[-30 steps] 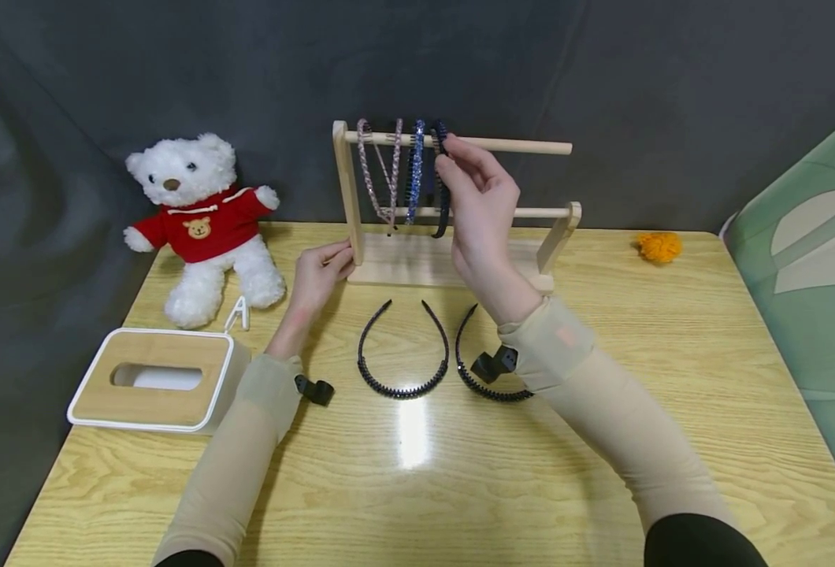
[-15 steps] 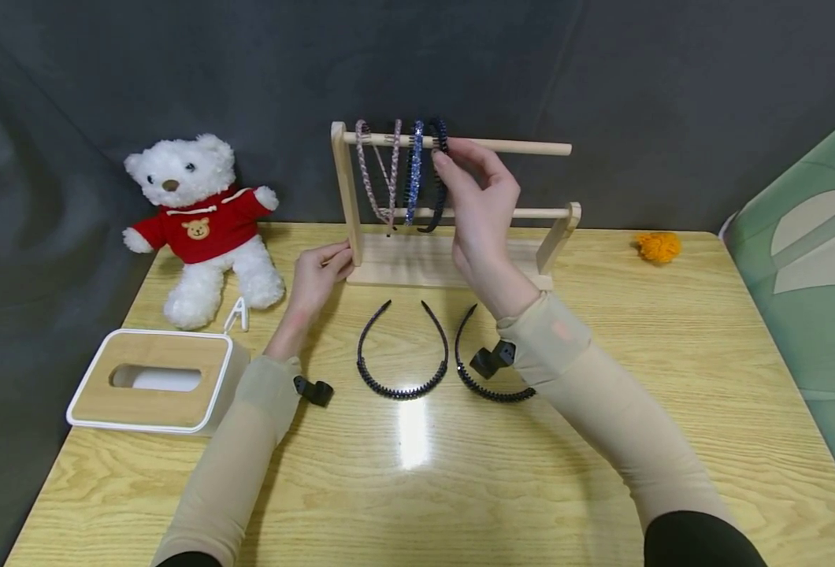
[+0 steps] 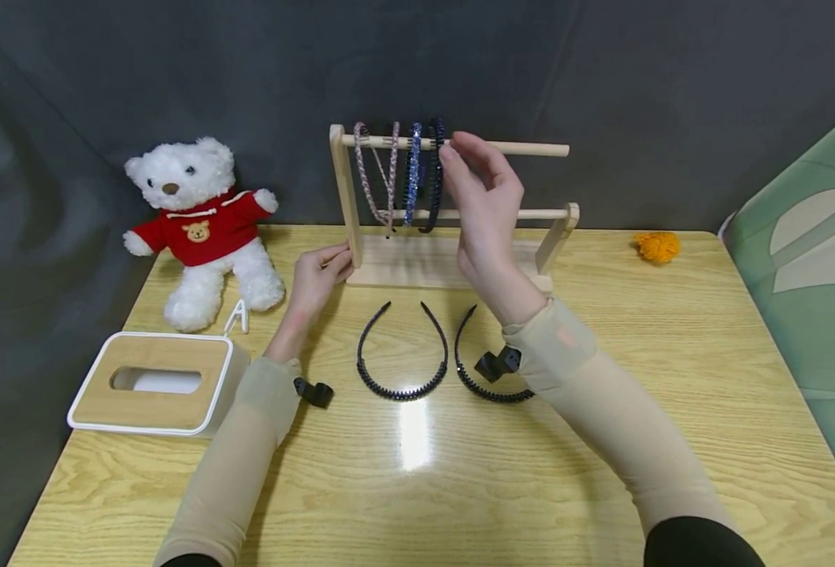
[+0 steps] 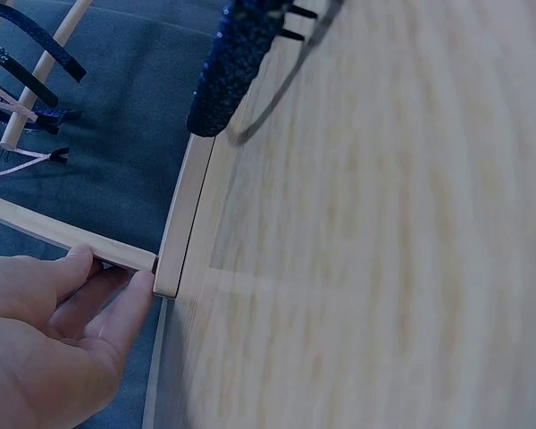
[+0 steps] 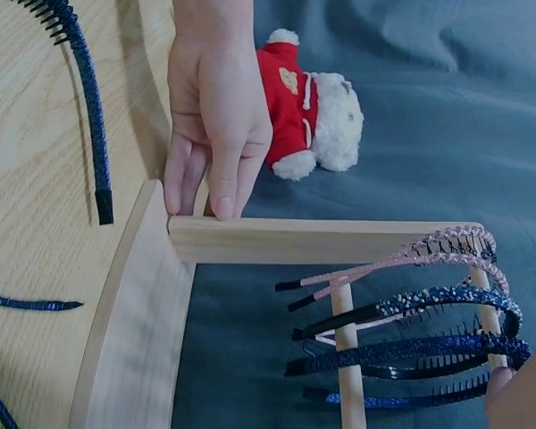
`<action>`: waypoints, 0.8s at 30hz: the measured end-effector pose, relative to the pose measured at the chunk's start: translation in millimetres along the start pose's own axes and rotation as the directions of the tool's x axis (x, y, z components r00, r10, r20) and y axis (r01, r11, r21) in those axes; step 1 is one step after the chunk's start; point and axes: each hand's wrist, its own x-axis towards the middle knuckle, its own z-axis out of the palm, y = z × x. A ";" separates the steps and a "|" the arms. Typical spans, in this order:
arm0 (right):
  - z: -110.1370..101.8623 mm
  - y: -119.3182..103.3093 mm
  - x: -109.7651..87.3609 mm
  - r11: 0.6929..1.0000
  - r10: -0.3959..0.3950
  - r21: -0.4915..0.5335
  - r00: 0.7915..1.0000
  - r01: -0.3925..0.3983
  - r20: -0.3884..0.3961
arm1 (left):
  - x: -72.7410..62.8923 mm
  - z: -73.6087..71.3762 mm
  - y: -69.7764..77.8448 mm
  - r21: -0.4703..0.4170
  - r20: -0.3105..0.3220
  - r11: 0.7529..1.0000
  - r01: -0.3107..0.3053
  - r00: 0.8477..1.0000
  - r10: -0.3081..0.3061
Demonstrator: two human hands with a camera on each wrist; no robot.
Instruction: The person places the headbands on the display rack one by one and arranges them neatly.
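Observation:
A wooden rack [image 3: 502, 147] stands at the back of the table with several headbands hung on the left part of its top rod. The rightmost is a dark blue headband [image 3: 436, 181], also seen in the right wrist view [image 5: 411, 349]. My right hand [image 3: 453, 157] is raised just right of it, fingers loosely bent, one fingertip [image 5: 518, 393] at the rod beside the band. My left hand [image 3: 339, 264] rests straight fingers against the foot of the rack's left post [image 4: 183, 214]. Two black headbands [image 3: 403, 354] [image 3: 488, 390] lie on the table before the rack.
A white teddy bear in a red shirt [image 3: 201, 224] sits at back left, a small white clip [image 3: 238, 315] and a tissue box [image 3: 155, 378] in front of it. An orange pompom [image 3: 658, 246] lies at back right. Green fabric [image 3: 800, 260] borders the table's right edge.
My right hand has let go of the dark blue headband, which now hangs on the rod by itself, and the fingers have drawn slightly right. The left hand has not moved.

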 end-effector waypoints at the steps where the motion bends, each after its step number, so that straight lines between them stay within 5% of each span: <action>1: -1.0 -1.8 -0.6 1.000 0.002 0.009 1.000 -0.002 0.001 | -0.5 -0.1 0.1 -0.002 -0.001 1.000 0.000 1.000 0.000; 11: -24.7 -24.0 -14.2 0.984 -0.159 -0.068 0.981 0.167 0.110 | -1.2 0.3 -0.8 -0.007 -0.007 1.000 0.010 1.000 -0.010; 15: -38.3 -32.1 -20.9 0.982 -0.153 -0.090 0.975 0.169 0.160 | -0.8 0.0 -0.3 -0.005 -0.004 1.000 0.010 1.000 -0.010; 24: -75.4 -49.8 -39.4 0.933 -0.041 -0.330 0.954 0.143 0.298 | -0.4 -0.5 1.7 0.023 0.005 1.000 0.014 1.000 -0.014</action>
